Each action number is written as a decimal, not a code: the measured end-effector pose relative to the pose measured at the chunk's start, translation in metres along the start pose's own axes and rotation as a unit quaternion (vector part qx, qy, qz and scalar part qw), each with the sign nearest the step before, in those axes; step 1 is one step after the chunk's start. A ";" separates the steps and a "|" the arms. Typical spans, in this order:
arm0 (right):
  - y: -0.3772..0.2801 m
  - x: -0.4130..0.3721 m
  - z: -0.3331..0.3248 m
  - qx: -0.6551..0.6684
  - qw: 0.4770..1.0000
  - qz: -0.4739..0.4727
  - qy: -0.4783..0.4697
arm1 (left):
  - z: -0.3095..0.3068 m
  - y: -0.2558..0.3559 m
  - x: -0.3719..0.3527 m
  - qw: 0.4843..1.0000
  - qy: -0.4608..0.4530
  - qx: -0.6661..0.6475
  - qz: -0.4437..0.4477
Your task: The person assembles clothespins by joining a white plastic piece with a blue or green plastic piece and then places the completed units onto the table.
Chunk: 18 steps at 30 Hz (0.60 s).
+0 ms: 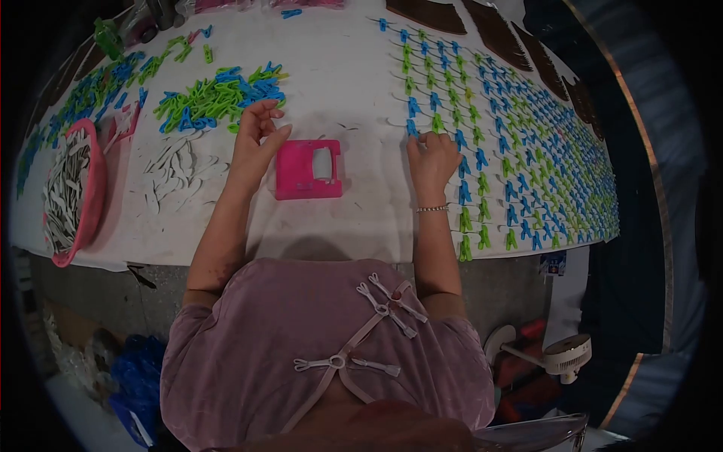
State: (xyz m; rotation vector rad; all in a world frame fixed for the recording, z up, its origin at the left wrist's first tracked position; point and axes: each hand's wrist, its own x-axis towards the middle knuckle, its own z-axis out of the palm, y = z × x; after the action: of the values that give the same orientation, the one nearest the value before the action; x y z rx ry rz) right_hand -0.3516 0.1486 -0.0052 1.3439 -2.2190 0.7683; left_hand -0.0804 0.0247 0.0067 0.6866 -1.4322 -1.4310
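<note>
My left hand (260, 139) is open, thumb and fingers apart and holding nothing I can see. It hovers between a pile of green and blue plastic clothespins (215, 98) and a bright pink plate (294, 169) carrying a grey-white roll (322, 163). On the right, my right hand (434, 162), with a beaded bracelet at the wrist, has its fingers curled down at a blue clothespin (412, 129) on the left edge of the laid-out rows. The fingers partly hide that clothespin. Many rows of blue and green clothespins (527, 151) with thin pale strips cover the table's right side.
Thin grey-white strips (177, 169) lie loose on the white tablecloth (361, 226). A pink basket (96, 173) full of such strips stands at the left edge. More clothespins (113, 87) are heaped at back left. Dark brown pieces (429, 13) lie along the far right. A small fan (566, 355) stands below.
</note>
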 end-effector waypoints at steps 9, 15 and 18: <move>0.006 0.003 0.011 -0.042 0.997 0.056 -0.039 | -0.002 -0.005 0.001 1.000 -0.003 0.007 0.004; 0.004 0.004 0.009 -0.045 0.996 0.062 -0.042 | -0.001 -0.006 0.001 1.000 -0.004 0.013 -0.001; 0.002 0.004 0.004 -0.055 0.994 0.070 -0.066 | 0.000 -0.007 0.000 1.000 -0.003 0.009 -0.003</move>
State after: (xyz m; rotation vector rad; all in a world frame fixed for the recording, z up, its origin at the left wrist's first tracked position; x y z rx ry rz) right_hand -0.3557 0.1442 -0.0061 1.2288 -2.4427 0.6093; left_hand -0.0817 0.0236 -0.0002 0.7002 -1.4510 -1.4276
